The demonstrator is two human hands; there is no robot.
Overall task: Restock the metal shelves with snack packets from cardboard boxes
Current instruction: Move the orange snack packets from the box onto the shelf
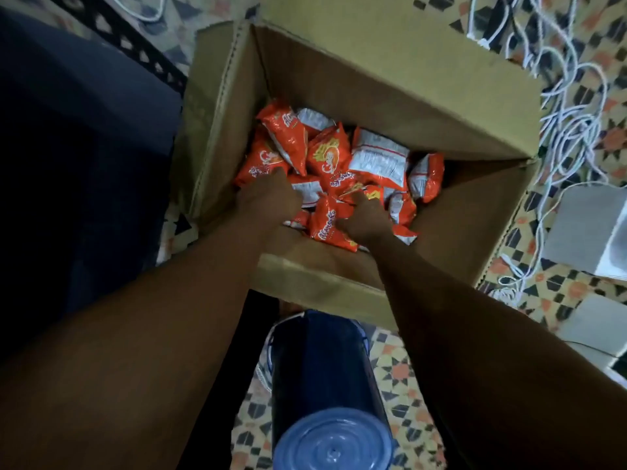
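An open cardboard box (pixel 390 79) stands on the patterned floor below me, its flaps folded outward. Several orange snack packets (pixel 325 157) lie heaped in its bottom, some turned to show white backs. Both my arms reach down into the box. My left hand (pixel 268 198) lies on the packets at the left side of the heap, fingers curled into them. My right hand (pixel 364 220) grips an orange packet (pixel 330 223) near the front wall of the box.
A blue plastic stool (pixel 325 401) stands just in front of the box, under my arms. White cords (pixel 570 106) lie tangled on the floor at right, beside a grey box (pixel 590 232). A dark shelf edge (pixel 129 45) runs along the left.
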